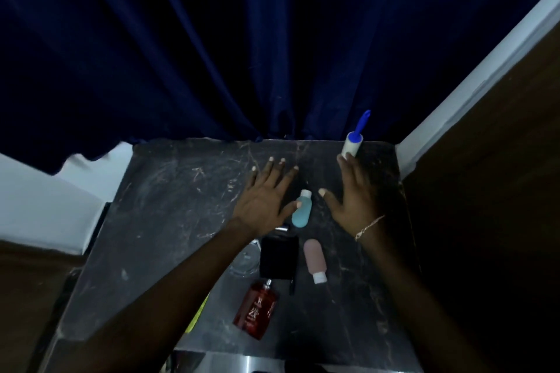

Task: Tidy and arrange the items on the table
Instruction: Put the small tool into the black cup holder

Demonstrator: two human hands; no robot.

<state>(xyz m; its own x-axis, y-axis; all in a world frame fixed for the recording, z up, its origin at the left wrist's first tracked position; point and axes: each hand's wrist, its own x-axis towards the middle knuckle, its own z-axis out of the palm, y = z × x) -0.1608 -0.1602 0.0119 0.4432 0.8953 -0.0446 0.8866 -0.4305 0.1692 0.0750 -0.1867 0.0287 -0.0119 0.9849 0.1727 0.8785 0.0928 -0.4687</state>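
Hands lie spread and empty above the far half of the table [166,221], left hand [266,197] just beside the blue bottle [302,213] at mid-table, right hand [351,200] near the lint roller [351,144] standing at the far right corner; sorting seems barely begun, and the next move calls for closing on one.

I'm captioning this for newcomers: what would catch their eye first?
Two open hands, the left hand and right hand, spread over the dark table, a small teal bottle lying between them. A blue-handled lint roller stands out at the far right corner, and a red perfume bottle lies near the front edge.
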